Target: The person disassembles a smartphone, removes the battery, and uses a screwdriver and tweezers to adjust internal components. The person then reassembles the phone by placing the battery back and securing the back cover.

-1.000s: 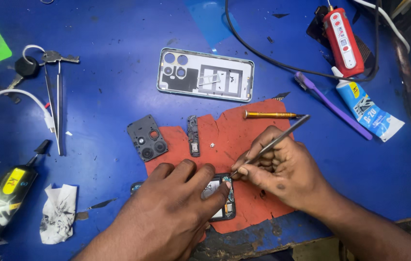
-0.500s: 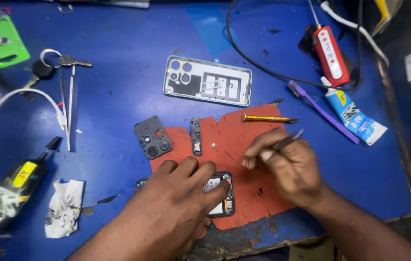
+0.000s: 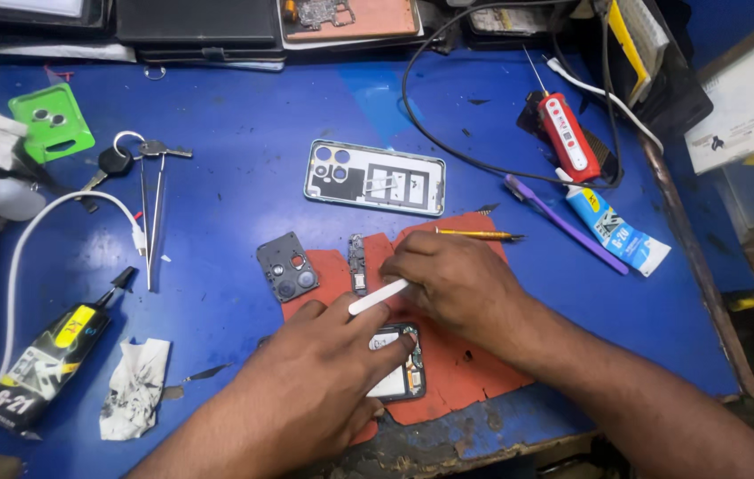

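Head view: white spudger [image 3: 378, 297] newly in right hand [image 3: 457, 284].

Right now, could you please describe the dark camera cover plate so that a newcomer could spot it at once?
On the blue workbench, find the red mat near the front edge. At its left corner, beside a narrow circuit strip, lies the camera cover plate: a dark grey, rounded square with round lens holes, unlike the long pale phone back cover above it.

Around the red mat [image 3: 474, 372] the room is narrow: a grey camera cover [image 3: 286, 267] and a small board strip [image 3: 357, 263] lie on its left edge, a yellow screwdriver [image 3: 479, 234] along the top. Bare blue table [image 3: 217, 266] opens left (before the tweezers [image 3: 153, 217]).
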### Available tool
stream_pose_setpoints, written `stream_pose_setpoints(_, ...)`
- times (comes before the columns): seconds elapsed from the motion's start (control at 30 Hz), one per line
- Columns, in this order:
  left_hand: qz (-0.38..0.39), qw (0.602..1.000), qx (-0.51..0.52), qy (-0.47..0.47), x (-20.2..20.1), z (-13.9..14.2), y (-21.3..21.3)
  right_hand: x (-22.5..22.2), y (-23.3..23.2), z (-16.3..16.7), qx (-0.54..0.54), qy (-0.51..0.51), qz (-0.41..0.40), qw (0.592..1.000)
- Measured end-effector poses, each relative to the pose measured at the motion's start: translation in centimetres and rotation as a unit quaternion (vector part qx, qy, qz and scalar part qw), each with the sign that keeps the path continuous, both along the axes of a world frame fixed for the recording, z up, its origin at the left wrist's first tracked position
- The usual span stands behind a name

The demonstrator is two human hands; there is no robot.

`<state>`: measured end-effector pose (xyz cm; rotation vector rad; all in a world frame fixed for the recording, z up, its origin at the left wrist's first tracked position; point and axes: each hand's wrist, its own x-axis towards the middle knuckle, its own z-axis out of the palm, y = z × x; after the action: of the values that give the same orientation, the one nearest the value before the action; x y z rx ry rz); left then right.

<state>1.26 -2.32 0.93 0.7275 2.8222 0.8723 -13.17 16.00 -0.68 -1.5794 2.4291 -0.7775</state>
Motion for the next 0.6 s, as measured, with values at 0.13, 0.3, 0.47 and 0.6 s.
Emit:
stream_pose_setpoints(0.13,-0.014,0.999,0.008,0.044,0.1,-0.8,-0.2,0.1,0.3,-0.4,-0.009,-0.008,0.009,1.000)
stream_pose_setpoints(0.3,-0.027,0.999,0.000,0.033,-0.1,-1.4,-0.3,0.1,0.8,-1.0,-0.009,-0.023,-0.008,1.000)
stream_pose_setpoints(0.47,-0.022,0.999,-0.025,-0.006,-0.5,-1.8,-0.1,-0.8,1.9,-1.1,-0.055,-0.122,-0.082,0.988)
stream_pose_setpoints(0.6,-0.016,0.998,-0.045,0.035,-0.7,-2.2,0.4,-1.7,3.0,-0.8,-0.080,-0.157,-0.142,0.974)
